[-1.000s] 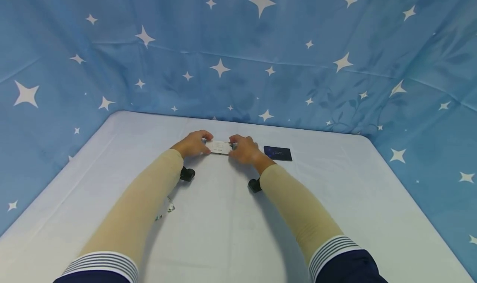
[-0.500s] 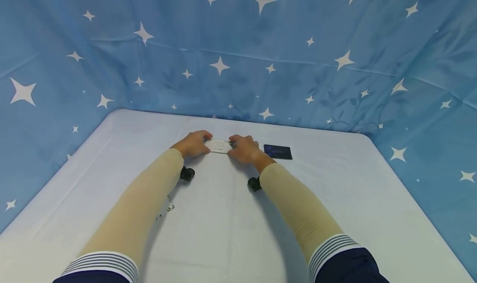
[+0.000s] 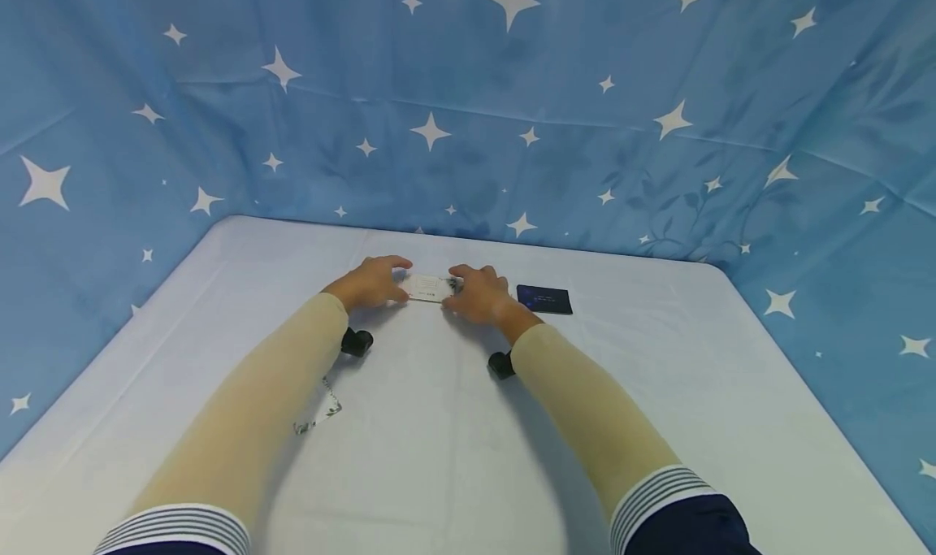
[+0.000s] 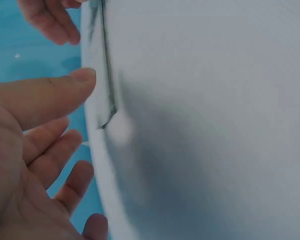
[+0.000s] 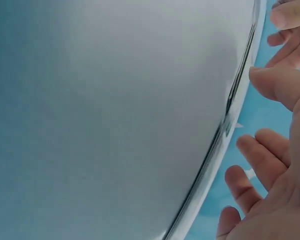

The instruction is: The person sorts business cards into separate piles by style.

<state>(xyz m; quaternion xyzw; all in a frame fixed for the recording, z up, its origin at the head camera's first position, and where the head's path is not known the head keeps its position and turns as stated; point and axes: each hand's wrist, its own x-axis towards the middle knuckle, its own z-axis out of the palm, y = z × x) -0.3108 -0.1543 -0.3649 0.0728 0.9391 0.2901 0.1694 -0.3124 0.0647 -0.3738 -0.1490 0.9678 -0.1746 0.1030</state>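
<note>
A white card (image 3: 426, 288) with small print and a dark leafy pattern at its right end lies flat near the table's far edge. Just off its left end is my left hand (image 3: 373, 282), thumb and fingers parted, nothing between them. My right hand (image 3: 478, 293) is at the right end and covers part of it. In the right wrist view, the right thumb (image 5: 272, 82) and fingers stand apart near the card's edge; whether they touch it I cannot tell. Seen edge-on in the left wrist view, the card (image 4: 108, 60) lies beyond the left thumb (image 4: 65, 95).
A dark blue card (image 3: 544, 300) lies right of the right hand. Another white card with a leafy border (image 3: 322, 418) is partly hidden by the left forearm. The white-covered table (image 3: 453, 457) ends at a blue star-patterned curtain (image 3: 468, 132). A black wrist camera (image 3: 357, 342) hangs under the left sleeve.
My left hand has let go of the white card's left end and moved slightly left. More of the leafy-bordered card shows beside the forearm. The right hand has barely moved.
</note>
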